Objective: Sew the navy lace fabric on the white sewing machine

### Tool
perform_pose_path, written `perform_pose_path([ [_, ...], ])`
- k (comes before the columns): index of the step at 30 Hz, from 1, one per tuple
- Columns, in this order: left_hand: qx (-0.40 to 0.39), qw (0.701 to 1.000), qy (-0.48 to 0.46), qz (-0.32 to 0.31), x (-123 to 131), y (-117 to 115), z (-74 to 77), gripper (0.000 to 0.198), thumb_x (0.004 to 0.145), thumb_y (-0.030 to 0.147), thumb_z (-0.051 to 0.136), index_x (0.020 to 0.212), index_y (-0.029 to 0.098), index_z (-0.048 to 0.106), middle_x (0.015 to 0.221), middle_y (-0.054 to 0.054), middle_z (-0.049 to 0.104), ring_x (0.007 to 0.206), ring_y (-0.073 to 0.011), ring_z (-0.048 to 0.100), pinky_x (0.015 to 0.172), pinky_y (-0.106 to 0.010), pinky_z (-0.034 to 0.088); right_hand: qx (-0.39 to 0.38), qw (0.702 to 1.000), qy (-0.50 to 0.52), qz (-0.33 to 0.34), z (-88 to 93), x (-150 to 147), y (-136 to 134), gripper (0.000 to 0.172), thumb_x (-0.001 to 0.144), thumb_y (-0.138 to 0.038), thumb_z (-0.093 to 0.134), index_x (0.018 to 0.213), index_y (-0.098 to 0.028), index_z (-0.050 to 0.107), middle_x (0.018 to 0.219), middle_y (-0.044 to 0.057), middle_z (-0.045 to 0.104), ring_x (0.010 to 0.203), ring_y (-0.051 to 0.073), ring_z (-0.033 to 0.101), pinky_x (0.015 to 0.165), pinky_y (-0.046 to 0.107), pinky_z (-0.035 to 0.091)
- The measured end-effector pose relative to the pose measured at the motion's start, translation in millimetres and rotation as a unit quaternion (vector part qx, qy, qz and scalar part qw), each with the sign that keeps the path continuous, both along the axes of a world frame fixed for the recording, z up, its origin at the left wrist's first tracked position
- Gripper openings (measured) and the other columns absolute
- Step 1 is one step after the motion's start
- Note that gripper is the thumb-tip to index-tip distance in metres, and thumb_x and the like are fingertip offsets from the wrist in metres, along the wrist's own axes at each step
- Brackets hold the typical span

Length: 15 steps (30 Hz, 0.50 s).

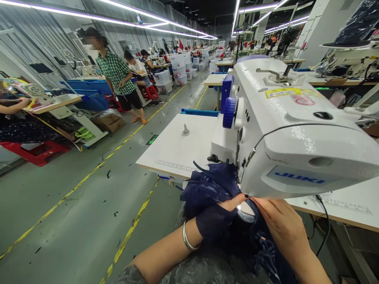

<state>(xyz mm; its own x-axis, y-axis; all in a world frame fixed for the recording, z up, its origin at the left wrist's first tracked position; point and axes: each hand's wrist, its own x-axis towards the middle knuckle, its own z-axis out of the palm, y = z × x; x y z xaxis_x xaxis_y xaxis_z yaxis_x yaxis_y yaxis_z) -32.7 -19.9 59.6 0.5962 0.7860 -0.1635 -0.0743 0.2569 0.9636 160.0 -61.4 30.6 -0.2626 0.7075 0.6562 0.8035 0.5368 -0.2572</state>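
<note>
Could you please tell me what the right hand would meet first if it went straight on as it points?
Probably the left thumb, just ahead of the right hand, though depth there is unclear.

Sewing machine (299,118) right of centre, desk (166,148) extending left and right of it; small piece (185,131) on the left part, ruler strip (174,165) along its near edge. Fabric (211,181) around the bed tip (246,213) below the machine, left hand (229,204) and right hand (284,221) either side. Aisle floor (89,205) further left, walking person (117,75) on it, stacked bins (179,65) beyond.
</note>
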Motion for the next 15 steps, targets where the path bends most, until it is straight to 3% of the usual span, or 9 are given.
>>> perform_pose_path([
  [4, 0.024, 0.999, 0.024, 0.001, -2, 2, -16.9, 0.038, 0.080, 0.038, 0.065, 0.115, 0.023, 0.069, 0.128, -0.003, 0.066, 0.130, -0.0253, 0.052, 0.122, -0.043, 0.026, -0.165, 0.977, 0.110, -0.073, 1.9, 1, 13, 0.026, 0.093, -0.036, 0.051, 0.086, -0.028, 0.074, 0.087, 0.006, 0.075, 0.086, 0.027, 0.069, 0.074, 0.038, 0.055],
  [8, -0.005, 1.000, 0.001, 0.010, 2, 5, -20.2, 0.041, 0.084, 0.041, 0.060, 0.120, 0.024, 0.066, 0.125, -0.002, 0.068, 0.128, -0.0237, 0.054, 0.119, -0.041, 0.033, -0.353, 0.914, 0.198, -0.008, 10.6, 10, 35, 0.025, 0.087, -0.044, 0.058, 0.080, -0.028, 0.075, 0.087, 0.004, 0.077, 0.098, 0.031, 0.069, 0.090, 0.044, 0.052],
  [12, -0.001, 1.000, -0.004, 0.030, 6, 5, -20.1, 0.046, 0.083, 0.044, 0.062, 0.124, 0.024, 0.064, 0.127, -0.003, 0.067, 0.132, -0.0238, 0.050, 0.120, -0.040, 0.032, -0.386, 0.893, 0.223, 0.062, 11.5, 20, 49, 0.016, 0.079, -0.042, 0.067, 0.085, -0.030, 0.076, 0.094, 0.002, 0.078, 0.112, 0.032, 0.063, 0.103, 0.045, 0.044],
  [15, 0.003, 1.000, -0.005, 0.030, 7, 4, -21.1, 0.050, 0.087, 0.051, 0.055, 0.126, 0.022, 0.062, 0.131, -0.004, 0.064, 0.134, -0.0250, 0.047, 0.123, -0.043, 0.027, -0.377, 0.895, 0.230, 0.063, 11.6, 21, 51, 0.019, 0.075, -0.040, 0.071, 0.088, -0.029, 0.077, 0.102, 0.003, 0.077, 0.118, 0.035, 0.059, 0.103, 0.046, 0.045],
])
